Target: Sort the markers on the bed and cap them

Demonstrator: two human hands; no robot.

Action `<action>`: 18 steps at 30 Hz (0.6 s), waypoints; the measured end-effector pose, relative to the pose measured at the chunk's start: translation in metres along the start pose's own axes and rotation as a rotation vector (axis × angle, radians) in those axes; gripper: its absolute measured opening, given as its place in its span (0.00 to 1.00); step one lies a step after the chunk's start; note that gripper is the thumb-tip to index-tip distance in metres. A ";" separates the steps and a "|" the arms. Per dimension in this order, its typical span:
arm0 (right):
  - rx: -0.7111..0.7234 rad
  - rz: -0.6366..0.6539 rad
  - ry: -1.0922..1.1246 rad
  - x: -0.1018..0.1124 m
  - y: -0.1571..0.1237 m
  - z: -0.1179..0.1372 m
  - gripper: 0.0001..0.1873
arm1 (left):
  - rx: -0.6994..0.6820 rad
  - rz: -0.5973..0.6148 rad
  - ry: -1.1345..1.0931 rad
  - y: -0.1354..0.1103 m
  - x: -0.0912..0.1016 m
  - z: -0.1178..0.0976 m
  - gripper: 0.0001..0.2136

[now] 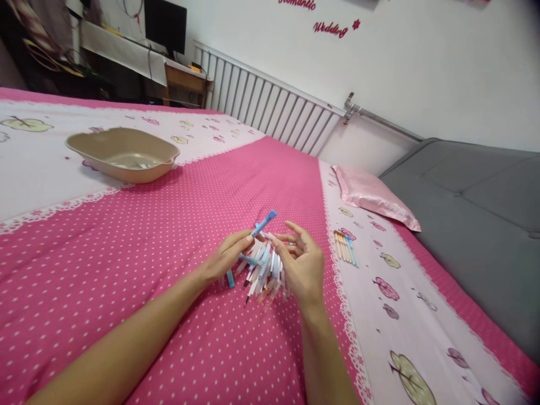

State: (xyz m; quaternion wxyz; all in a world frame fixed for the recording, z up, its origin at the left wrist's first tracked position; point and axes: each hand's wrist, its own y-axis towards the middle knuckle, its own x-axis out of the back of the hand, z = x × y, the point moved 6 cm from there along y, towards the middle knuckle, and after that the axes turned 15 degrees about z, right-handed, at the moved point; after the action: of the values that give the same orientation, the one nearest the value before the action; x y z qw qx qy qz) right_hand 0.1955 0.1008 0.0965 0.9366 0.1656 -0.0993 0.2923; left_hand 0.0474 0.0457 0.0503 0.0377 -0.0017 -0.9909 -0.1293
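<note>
With the left hand [225, 260] pinching a blue pen [262, 224] above the pen pile [264, 273] on the bed [126, 253] and the right hand [301, 264] loosely open beside it, lifting straight up should avoid scattering the pile.

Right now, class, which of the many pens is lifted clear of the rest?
The blue pen pinched in the left hand, pointing up above the pile of pens on the bedspread.

pink white-dotted bedspread [147, 253]; beige basin [122, 153]; blue pen [264, 223].
</note>
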 end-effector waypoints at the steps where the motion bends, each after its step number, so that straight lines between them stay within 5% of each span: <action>1: -0.013 0.018 -0.013 -0.001 0.001 -0.001 0.23 | 0.008 0.005 -0.086 0.001 -0.001 0.004 0.15; 10: -0.095 0.292 -0.089 -0.038 0.002 -0.020 0.12 | 0.004 -0.076 -0.567 0.006 0.000 0.015 0.15; 18: -0.181 0.481 0.280 -0.072 0.000 -0.044 0.18 | 0.039 -0.163 -0.638 0.003 0.005 0.016 0.18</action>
State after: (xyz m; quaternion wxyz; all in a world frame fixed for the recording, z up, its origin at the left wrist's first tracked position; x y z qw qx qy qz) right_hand 0.1418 0.0799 0.0354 0.8560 0.0111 -0.0313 0.5158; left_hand 0.0409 0.0531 0.0362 -0.2851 0.0378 -0.9519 -0.1058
